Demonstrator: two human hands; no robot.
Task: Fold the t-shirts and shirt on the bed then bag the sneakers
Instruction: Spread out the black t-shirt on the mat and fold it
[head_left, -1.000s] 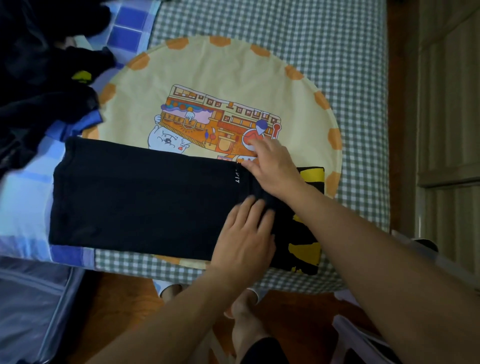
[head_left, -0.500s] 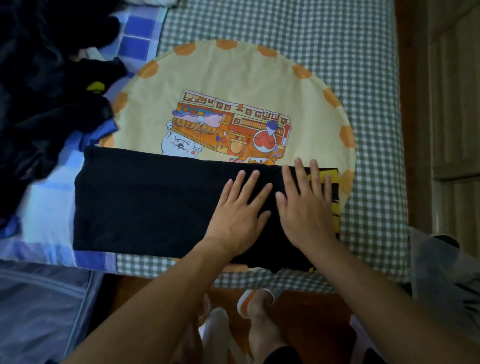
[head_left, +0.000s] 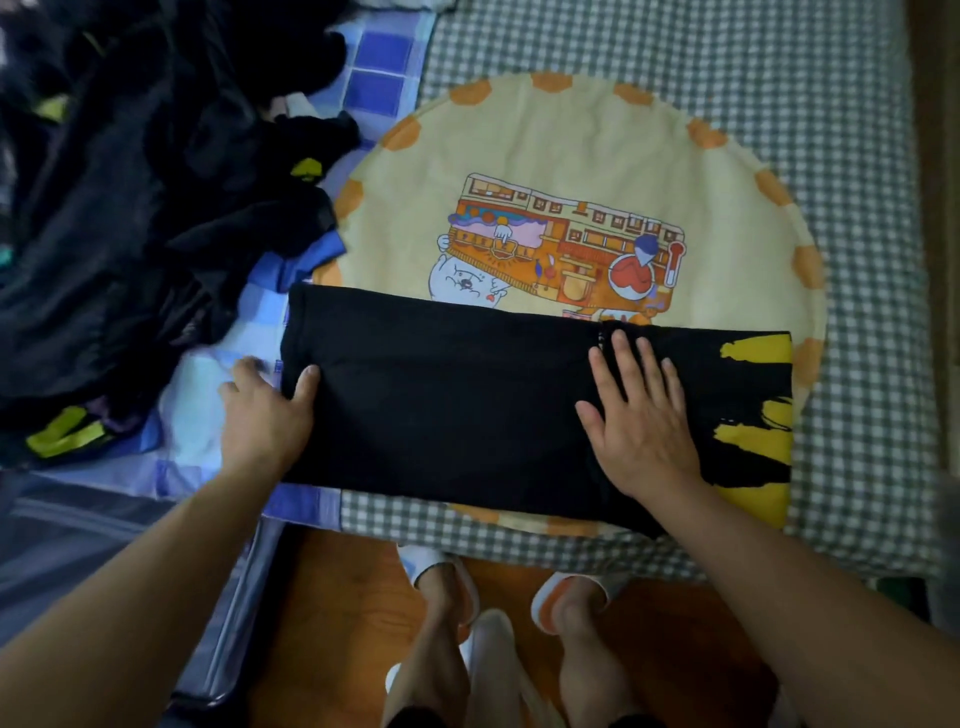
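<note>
A black t-shirt (head_left: 457, 410) with a yellow print lies folded into a long strip across the near edge of the bed (head_left: 779, 104). My left hand (head_left: 265, 410) is at the strip's left end, thumb on top of the cloth and fingers past its edge, holding it. Spread flat, my right hand (head_left: 641, 421) presses on the strip right of its middle, beside the yellow print (head_left: 758, 441). On the floor between my feet lies a white shoe (head_left: 493, 660).
A heap of dark clothes (head_left: 119, 218) with yellow-green patches covers the bed's left side on a blue checked sheet. A round yellow cartoon print (head_left: 571, 171) marks the green-checked bedcover. A grey case (head_left: 78, 545) sits at lower left. The wooden floor (head_left: 337, 623) lies below.
My left hand slid from the middle of the strip to its left end and took hold there. My right hand stayed flat on the shirt, now farther from the left hand.
</note>
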